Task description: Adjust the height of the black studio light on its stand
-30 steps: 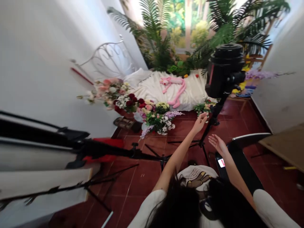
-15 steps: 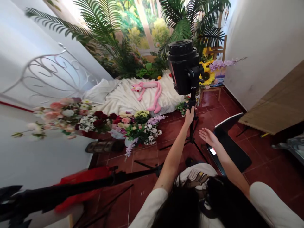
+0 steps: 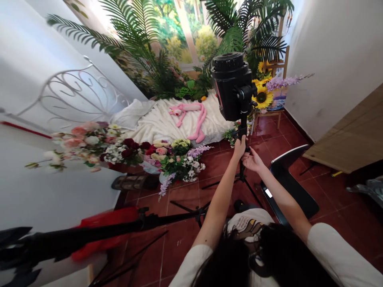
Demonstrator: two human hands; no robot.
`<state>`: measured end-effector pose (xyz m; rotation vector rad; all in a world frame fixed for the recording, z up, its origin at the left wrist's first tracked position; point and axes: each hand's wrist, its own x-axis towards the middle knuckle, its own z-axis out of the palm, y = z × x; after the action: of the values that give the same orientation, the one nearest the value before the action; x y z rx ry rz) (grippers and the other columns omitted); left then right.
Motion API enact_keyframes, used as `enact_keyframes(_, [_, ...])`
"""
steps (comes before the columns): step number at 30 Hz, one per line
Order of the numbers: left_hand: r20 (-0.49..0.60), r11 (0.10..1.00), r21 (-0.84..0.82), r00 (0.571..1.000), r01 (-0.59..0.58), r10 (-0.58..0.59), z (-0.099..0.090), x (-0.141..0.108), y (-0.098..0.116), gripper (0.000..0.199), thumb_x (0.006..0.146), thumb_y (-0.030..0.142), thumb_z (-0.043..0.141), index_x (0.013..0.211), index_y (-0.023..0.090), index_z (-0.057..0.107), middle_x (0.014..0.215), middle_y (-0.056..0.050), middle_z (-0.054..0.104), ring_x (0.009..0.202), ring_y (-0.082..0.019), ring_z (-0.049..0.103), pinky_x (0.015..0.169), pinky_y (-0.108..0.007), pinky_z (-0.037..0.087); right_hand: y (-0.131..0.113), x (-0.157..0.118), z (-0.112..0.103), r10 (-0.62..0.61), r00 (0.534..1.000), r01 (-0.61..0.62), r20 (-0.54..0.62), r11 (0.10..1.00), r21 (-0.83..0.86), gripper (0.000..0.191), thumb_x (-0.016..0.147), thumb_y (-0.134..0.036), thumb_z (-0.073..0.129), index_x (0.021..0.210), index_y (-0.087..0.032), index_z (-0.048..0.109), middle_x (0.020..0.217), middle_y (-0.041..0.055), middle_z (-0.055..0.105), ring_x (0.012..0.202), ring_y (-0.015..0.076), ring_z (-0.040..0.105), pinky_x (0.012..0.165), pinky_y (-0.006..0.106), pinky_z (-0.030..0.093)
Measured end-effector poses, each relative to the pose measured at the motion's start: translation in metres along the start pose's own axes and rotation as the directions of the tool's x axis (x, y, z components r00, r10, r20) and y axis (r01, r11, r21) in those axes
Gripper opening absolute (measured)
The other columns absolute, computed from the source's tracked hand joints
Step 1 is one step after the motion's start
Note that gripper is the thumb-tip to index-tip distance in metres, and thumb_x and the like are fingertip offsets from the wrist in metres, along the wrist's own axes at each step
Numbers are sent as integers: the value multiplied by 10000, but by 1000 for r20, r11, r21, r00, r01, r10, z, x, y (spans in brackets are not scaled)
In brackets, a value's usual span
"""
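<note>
A black studio light [image 3: 231,85] sits atop a slim black light stand [image 3: 243,121], its tripod legs spread on the floor in front of me. My left hand [image 3: 239,147] is wrapped round the stand's pole below the light. Just beneath it, my right hand [image 3: 253,160] has its fingers closed at the pole, beside what looks like a dark knob. The fingers partly hide that spot. Both arms reach forward at full stretch.
A black chair [image 3: 289,187] stands right of the light stand. Another black stand [image 3: 119,233] slants across the lower left. Artificial flowers [image 3: 176,159] border a bed with a white blanket [image 3: 161,123] and a pink plush toy [image 3: 191,107]. A wooden panel [image 3: 347,135] leans at right.
My right hand has moved left from open air to the stand's pole, and its fingers have closed there. My left hand keeps its hold. The view has shifted slightly.
</note>
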<state>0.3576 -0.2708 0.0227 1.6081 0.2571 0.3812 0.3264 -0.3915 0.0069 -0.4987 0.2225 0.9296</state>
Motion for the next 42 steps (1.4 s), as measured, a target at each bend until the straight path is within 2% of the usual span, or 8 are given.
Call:
enact_keyframes(7, [-9, 1000, -10, 1000, 5, -5, -1, 0, 3, 583, 961, 745, 584, 745, 209, 666, 700, -28, 647, 735, -178, 619, 794, -317, 530, 7, 5, 4, -41, 998, 33, 37, 980, 194, 637, 1121, -477, 533, 629, -250, 199, 484, -90, 332, 416, 55, 313, 408, 124, 328])
enact_keyframes(23, [0, 1000, -14, 1000, -4, 4, 1, 4, -4, 631, 941, 803, 553, 750, 211, 660, 698, -41, 635, 698, -186, 606, 751, -335, 523, 14, 19, 6, -119, 992, 126, -42, 962, 241, 593, 1138, -457, 454, 615, -259, 254, 447, -90, 278, 409, 89, 266, 396, 166, 314])
enact_keyframes(29, [25, 1000, -5, 999, -24, 24, -1, 4, -2, 625, 947, 794, 553, 735, 213, 646, 684, -38, 621, 730, -193, 626, 773, -328, 531, 10, 20, 11, -274, 954, 258, -124, 957, -132, 575, 1015, -303, 662, 632, -258, 235, 470, -117, 214, 427, 92, 184, 424, 199, 249])
enact_keyframes(31, [27, 1000, 3, 999, -17, 17, -1, 4, -3, 638, 950, 801, 538, 738, 210, 650, 663, -30, 599, 718, -190, 615, 753, -323, 519, 1, 16, 11, -445, 886, 338, -134, 815, -471, 554, 906, -204, 731, 616, -257, 262, 485, -114, 213, 462, 100, 185, 463, 227, 232])
enact_keyframes(33, [14, 1000, 4, 1000, -18, 18, -1, 4, -5, 660, 947, 817, 521, 738, 206, 655, 667, -27, 596, 708, -183, 602, 743, -320, 504, -12, 8, 8, -602, 799, 370, -4, 496, -785, 497, 790, -103, 737, 584, -241, 307, 505, -91, 278, 518, 107, 228, 522, 244, 226])
enact_keyframes(35, [4, 1000, -8, 1000, -25, 25, -1, 4, -7, 687, 936, 839, 508, 735, 201, 663, 667, -21, 594, 688, -172, 584, 731, -315, 493, -24, -2, 5, -644, 745, 334, 175, 134, -933, 402, 707, -45, 687, 558, -226, 360, 530, -63, 361, 570, 120, 261, 568, 262, 215])
enact_keyframes(37, [11, 999, -30, 999, -30, 30, -1, 4, -9, 712, 916, 863, 507, 738, 194, 674, 650, -10, 579, 659, -160, 562, 711, -307, 484, -33, -10, 1, -655, 697, 297, 290, -104, -949, 326, 689, -59, 639, 572, -227, 385, 559, -45, 403, 591, 132, 284, 595, 279, 226])
enact_keyframes(42, [4, 992, -126, 1000, -18, 19, 0, 4, -11, 716, 851, 881, 594, 721, 181, 666, 644, -8, 582, 678, -156, 571, 705, -291, 489, -37, -6, 7, -785, 487, 422, 383, -173, -890, 199, 802, -289, 697, 853, -254, 508, 796, -15, 568, 699, 163, 523, 710, 303, 457])
